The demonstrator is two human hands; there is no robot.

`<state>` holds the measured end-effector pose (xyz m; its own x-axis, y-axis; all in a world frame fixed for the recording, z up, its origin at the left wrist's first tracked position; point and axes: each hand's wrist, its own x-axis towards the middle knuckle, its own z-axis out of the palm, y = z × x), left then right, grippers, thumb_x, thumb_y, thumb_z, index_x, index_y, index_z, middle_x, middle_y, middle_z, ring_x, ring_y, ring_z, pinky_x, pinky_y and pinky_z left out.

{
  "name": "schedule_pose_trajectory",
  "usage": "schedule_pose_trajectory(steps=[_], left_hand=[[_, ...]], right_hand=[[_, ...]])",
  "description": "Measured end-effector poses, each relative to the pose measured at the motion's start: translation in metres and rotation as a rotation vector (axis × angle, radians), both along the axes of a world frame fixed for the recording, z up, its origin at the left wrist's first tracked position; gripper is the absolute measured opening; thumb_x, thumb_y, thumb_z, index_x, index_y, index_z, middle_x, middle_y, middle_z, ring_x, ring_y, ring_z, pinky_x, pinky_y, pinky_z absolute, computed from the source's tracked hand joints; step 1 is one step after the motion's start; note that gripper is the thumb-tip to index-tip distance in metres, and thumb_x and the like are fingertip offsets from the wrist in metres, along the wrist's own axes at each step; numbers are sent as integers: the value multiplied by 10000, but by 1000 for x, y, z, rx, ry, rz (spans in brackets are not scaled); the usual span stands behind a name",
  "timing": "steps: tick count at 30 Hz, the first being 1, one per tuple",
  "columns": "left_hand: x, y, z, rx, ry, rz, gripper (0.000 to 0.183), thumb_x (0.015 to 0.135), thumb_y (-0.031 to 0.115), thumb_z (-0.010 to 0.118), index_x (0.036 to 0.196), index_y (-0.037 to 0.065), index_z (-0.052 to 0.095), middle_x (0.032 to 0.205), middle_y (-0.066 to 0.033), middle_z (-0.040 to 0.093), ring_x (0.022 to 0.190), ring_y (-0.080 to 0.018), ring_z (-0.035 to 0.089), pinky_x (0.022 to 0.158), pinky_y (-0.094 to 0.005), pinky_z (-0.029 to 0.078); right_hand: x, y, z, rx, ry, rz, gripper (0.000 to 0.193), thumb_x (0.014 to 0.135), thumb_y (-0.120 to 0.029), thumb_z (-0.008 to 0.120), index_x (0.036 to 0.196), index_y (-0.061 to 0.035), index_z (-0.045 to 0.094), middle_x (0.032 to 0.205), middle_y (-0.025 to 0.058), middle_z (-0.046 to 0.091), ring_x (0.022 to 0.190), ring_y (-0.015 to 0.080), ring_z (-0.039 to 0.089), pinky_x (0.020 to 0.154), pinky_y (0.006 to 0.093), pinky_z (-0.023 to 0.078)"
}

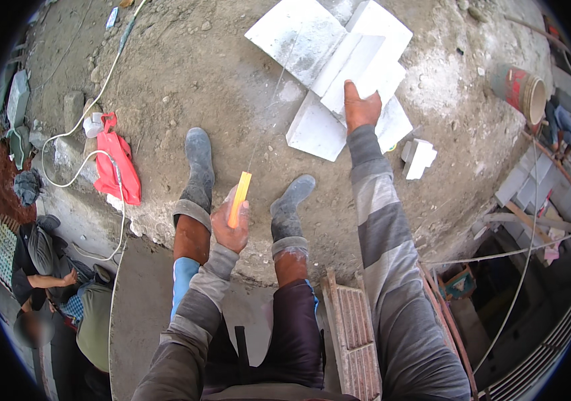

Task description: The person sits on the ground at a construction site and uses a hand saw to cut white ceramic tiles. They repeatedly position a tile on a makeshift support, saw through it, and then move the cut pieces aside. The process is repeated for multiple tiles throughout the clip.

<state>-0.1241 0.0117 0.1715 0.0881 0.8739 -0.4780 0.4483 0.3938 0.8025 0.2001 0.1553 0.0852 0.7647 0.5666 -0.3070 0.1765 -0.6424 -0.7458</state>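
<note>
1. In the head view, an earthen ledge (152, 60) is looked down upon; rubber boots (198, 157) are planted just inside its near edge.

2. By the left hand (230, 226), a yellow-orange flat tool (239, 198) is held above the gap between the boots, the fingers curled around its lower end and its other end left sticking out. Its exact kind cannot be told.

3. By the right hand (364, 109), the near end of a narrow white block (351, 67) seems to be grasped: the thumb is laid against it, while the other fingers are mostly hidden, so how firmly it is held cannot be told.

4. The narrow white block is set over a loose pile of white slabs (295, 37), overlapping at angles toward the ledge's far edge. Broken white pieces (419, 159) lie nearer its right edge, close to a bucket (509, 87) tipped on its side.

5. For good handling, the narrow white block is probably best gripped across its faces, since its corners look easily chipped. The pile should be treated as unsteady, the yellow-orange flat tool kept clear and both feet held back from the near edge.
</note>
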Motion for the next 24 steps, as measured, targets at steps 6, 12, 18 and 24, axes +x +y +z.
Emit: schedule_pose_trajectory(steps=[6, 12, 18, 24], left_hand=[[-2, 0, 3, -87, 5, -34, 383, 983, 183, 608, 1269, -71, 625, 1037, -212, 715, 926, -265, 709, 843, -373, 534], [2, -1, -2, 34, 6, -35, 405, 954, 177, 647, 1284, -57, 629, 924, -220, 714, 837, -245, 714, 765, -371, 544], [4, -1, 3, -25, 9, -30, 414, 956, 177, 646, 1300, -52, 622, 937, -218, 718, 832, -227, 711, 761, -361, 544], [5, -8, -5, 74, 5, -3, 427, 954, 191, 656, 1311, -39, 619, 895, -193, 716, 770, -222, 699, 724, -364, 545]], right_hand=[[-4, 4, 7, -32, 62, -17, 450, 817, -216, 752, 1170, 45, 654, 1125, 177, 722, 1056, 299, 679, 948, 363, 500], [-1, 1, 8, -17, 99, -14, 444, 815, -194, 759, 1164, 57, 650, 1117, 179, 720, 1060, 299, 677, 948, 361, 499], [-1, 3, 12, -49, -20, 38, 457, 810, -198, 769, 1167, 60, 648, 1116, 197, 720, 1056, 318, 682, 949, 376, 504], [-6, 8, 14, -76, -113, 59, 474, 806, -214, 775, 1161, 73, 646, 1110, 212, 717, 1045, 329, 685, 949, 379, 506]])
